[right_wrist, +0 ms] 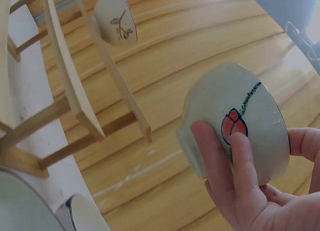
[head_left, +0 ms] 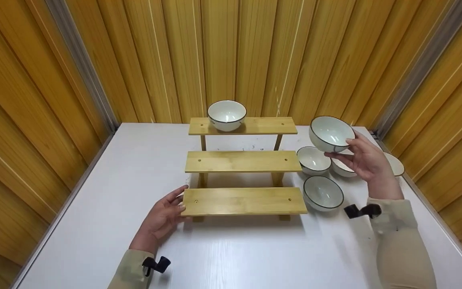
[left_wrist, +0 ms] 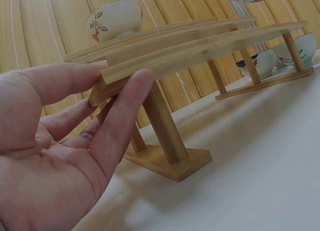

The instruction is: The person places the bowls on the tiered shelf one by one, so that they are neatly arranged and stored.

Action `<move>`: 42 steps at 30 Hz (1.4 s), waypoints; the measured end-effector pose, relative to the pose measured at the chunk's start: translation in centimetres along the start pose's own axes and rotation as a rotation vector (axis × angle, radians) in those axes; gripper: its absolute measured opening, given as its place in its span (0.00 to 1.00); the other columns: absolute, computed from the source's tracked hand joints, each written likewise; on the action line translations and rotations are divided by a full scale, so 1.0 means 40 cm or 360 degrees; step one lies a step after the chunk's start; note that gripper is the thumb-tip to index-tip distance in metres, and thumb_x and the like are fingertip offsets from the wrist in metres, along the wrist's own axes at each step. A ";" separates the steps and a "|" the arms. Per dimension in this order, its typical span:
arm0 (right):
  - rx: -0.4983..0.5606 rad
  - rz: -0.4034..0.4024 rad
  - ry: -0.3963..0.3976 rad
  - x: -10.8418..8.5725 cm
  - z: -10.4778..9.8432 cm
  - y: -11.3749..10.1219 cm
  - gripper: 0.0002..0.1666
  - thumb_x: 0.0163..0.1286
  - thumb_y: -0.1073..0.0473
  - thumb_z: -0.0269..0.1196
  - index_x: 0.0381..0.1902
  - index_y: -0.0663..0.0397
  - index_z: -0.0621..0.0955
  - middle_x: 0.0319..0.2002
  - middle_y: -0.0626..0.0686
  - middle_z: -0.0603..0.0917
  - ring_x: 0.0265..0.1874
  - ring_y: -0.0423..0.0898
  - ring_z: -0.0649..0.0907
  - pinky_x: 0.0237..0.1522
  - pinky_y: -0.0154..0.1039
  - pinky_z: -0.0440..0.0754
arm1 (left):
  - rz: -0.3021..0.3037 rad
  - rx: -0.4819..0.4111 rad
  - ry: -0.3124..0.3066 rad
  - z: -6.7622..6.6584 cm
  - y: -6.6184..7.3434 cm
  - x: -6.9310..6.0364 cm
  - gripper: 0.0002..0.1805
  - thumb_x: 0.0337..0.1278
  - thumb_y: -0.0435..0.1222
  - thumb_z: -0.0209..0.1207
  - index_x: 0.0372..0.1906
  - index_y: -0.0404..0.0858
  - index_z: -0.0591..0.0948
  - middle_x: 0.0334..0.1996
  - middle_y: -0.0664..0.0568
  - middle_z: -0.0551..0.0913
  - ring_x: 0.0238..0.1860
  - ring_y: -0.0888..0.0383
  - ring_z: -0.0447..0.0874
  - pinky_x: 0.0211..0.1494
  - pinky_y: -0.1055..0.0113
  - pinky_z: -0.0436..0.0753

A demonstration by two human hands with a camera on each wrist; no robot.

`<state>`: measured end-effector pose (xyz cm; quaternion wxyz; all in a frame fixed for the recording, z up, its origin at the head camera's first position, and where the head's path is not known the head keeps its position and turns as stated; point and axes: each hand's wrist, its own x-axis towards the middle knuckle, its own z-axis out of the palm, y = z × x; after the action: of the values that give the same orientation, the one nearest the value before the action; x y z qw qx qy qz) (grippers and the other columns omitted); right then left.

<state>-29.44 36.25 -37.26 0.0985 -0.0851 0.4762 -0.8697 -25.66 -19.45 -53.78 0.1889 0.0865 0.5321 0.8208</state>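
Note:
My right hand (head_left: 369, 158) holds a white bowl (head_left: 327, 134) with a dark rim above the table, right of a three-tier wooden rack (head_left: 244, 201). Its thumb lies at the rim and its fingers spread over the outer wall, where a red bud (right_wrist: 234, 125) is painted. My left hand (head_left: 163, 216) grips the left end of the rack's lowest board, thumb against the end and fingers around the underside, as the left wrist view shows. Another bowl (head_left: 227, 115), with a brown leafy sprig (left_wrist: 97, 26), sits upright on the left half of the top board.
Right of the rack, on the white table (head_left: 94, 192), stand a bowl (head_left: 323, 193) in front, a second bowl (head_left: 313, 159) behind it, and others partly hidden by my right hand, including a far-right one (head_left: 394, 164). Wood-panelled walls (head_left: 251, 52) enclose the table.

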 end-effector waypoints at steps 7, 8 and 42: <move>-0.0064 0.0070 0.0094 0.090 0.088 0.002 0.38 0.81 0.66 0.49 0.82 0.47 0.50 0.64 0.52 0.69 0.44 0.60 0.90 0.52 0.45 0.89 | -0.0024 0.0002 0.0050 0.005 0.001 0.004 0.40 0.69 0.23 0.55 0.82 0.38 0.55 0.65 0.52 0.76 0.55 0.56 0.85 0.51 0.61 0.87; -0.0077 0.0081 0.0110 0.102 0.099 0.004 0.39 0.81 0.66 0.49 0.83 0.46 0.50 0.64 0.51 0.68 0.43 0.61 0.90 0.51 0.45 0.89 | -0.0030 0.0002 0.0062 0.005 0.001 0.004 0.40 0.68 0.23 0.55 0.82 0.38 0.56 0.65 0.52 0.76 0.56 0.55 0.85 0.52 0.61 0.87; -0.0407 0.0310 0.0459 0.355 0.268 0.130 0.40 0.79 0.61 0.50 0.84 0.36 0.52 0.80 0.59 0.56 0.72 0.57 0.69 0.39 0.30 0.87 | -0.0029 -0.0050 0.0027 -0.002 0.004 -0.008 0.40 0.68 0.22 0.56 0.82 0.38 0.56 0.66 0.51 0.76 0.59 0.53 0.84 0.55 0.56 0.87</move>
<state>-40.09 21.23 -35.16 0.1012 0.0749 0.5977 -0.7918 -25.45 -19.71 -53.65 0.1932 0.0716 0.5215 0.8280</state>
